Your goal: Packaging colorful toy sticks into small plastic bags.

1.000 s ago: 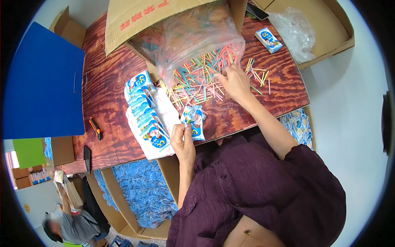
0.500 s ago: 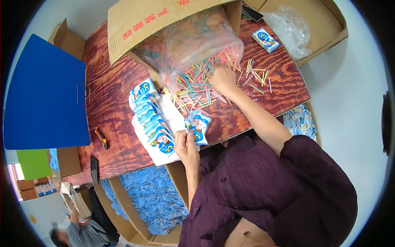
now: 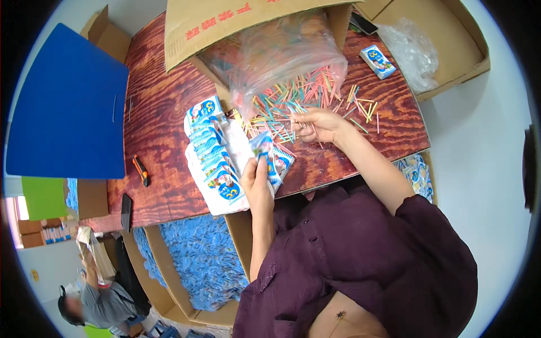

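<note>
My left hand (image 3: pixel 257 183) pinches a small blue-and-white packet (image 3: pixel 262 145) and holds it tilted up at the table's near edge. Another packet (image 3: pixel 283 161) of that print shows just behind it. My right hand (image 3: pixel 318 125) is closed on a few thin coloured sticks (image 3: pixel 296 109), their ends poking out past the fingertips. Behind it spreads a loose pile of pink, yellow and blue-green sticks (image 3: pixel 315 84), spilling from a clear plastic bag (image 3: pixel 265 70) in a cardboard box (image 3: pixel 225 28). Left of my left hand, an overlapping row of packets (image 3: pixel 213 155) lies on white sheets (image 3: pixel 239 143).
An orange-and-black box cutter (image 3: pixel 141 170) and a dark phone (image 3: pixel 127 212) lie at the left. A small printed box (image 3: pixel 378 62) stands at the far right. Below the table edge, a carton holds many blue packets (image 3: pixel 205 265). A person (image 3: pixel 101 298) works at the lower left.
My right hand has drawn back from the pile with sticks between its fingers. My left hand has raised one packet off the other. The whole view has shifted slightly.
</note>
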`<state>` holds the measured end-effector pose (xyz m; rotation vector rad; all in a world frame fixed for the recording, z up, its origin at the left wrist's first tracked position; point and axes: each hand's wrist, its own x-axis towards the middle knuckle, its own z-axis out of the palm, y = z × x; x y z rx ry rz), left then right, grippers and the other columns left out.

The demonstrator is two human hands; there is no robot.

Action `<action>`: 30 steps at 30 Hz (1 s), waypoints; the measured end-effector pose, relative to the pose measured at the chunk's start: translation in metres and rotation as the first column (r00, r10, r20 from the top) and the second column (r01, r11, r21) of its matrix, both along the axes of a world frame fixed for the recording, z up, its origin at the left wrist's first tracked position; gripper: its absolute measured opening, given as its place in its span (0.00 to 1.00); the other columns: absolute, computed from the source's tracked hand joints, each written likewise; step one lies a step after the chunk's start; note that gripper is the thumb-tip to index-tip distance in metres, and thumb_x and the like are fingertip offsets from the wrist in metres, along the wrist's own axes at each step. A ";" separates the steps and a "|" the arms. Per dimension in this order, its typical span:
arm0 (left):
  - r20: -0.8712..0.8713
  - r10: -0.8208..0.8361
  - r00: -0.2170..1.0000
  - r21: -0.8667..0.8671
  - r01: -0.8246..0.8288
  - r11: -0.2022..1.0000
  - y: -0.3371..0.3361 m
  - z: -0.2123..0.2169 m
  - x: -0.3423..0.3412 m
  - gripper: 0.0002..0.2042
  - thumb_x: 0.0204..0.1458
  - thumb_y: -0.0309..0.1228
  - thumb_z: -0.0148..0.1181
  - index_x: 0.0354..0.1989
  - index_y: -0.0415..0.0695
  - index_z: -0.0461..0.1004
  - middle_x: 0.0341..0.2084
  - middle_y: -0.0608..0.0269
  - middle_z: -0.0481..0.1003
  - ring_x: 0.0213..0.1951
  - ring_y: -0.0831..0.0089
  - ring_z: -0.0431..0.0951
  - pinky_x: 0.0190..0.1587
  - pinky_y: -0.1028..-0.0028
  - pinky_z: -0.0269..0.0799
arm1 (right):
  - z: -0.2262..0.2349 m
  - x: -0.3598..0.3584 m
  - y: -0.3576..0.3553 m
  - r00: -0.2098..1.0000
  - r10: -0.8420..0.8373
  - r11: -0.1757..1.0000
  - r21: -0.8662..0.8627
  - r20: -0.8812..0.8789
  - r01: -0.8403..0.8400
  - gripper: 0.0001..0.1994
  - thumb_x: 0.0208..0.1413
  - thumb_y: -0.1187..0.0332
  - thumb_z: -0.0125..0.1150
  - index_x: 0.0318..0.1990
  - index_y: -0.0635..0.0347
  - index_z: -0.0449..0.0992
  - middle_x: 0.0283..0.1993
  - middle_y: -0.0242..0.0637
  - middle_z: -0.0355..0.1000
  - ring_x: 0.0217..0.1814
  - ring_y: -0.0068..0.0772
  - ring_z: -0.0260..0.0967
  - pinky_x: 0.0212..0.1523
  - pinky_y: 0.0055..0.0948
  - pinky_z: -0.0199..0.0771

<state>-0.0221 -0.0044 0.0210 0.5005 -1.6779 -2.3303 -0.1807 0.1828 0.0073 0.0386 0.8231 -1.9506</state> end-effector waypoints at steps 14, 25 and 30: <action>-0.081 -0.358 0.930 -0.384 0.302 0.872 0.053 0.007 -0.051 0.07 0.61 0.28 0.53 0.38 0.37 0.73 0.29 0.72 0.72 0.32 0.86 0.68 0.34 0.82 0.65 | -0.015 0.053 0.010 0.998 -0.031 1.000 0.007 0.049 0.031 0.07 0.52 0.67 0.64 0.36 0.56 0.73 0.26 0.30 0.73 0.24 0.22 0.70 0.15 0.19 0.57; -0.124 -0.191 0.974 0.234 0.216 0.948 0.035 0.006 -0.060 0.05 0.63 0.29 0.51 0.38 0.43 0.73 0.28 0.70 0.76 0.26 0.85 0.73 0.29 0.84 0.67 | 0.011 0.052 0.003 0.987 0.102 0.988 -0.124 0.124 -0.087 0.11 0.63 0.59 0.54 0.39 0.59 0.70 0.26 0.29 0.65 0.20 0.18 0.59 0.13 0.14 0.52; -0.214 -0.084 0.973 0.249 0.137 0.959 0.028 0.001 -0.068 0.11 0.62 0.30 0.50 0.48 0.37 0.71 0.49 0.50 0.74 0.53 0.59 0.74 0.58 0.62 0.67 | 0.007 0.045 -0.003 0.996 -0.060 0.980 -0.185 0.060 0.070 0.11 0.63 0.64 0.54 0.40 0.64 0.70 0.26 0.35 0.70 0.19 0.18 0.62 0.12 0.15 0.54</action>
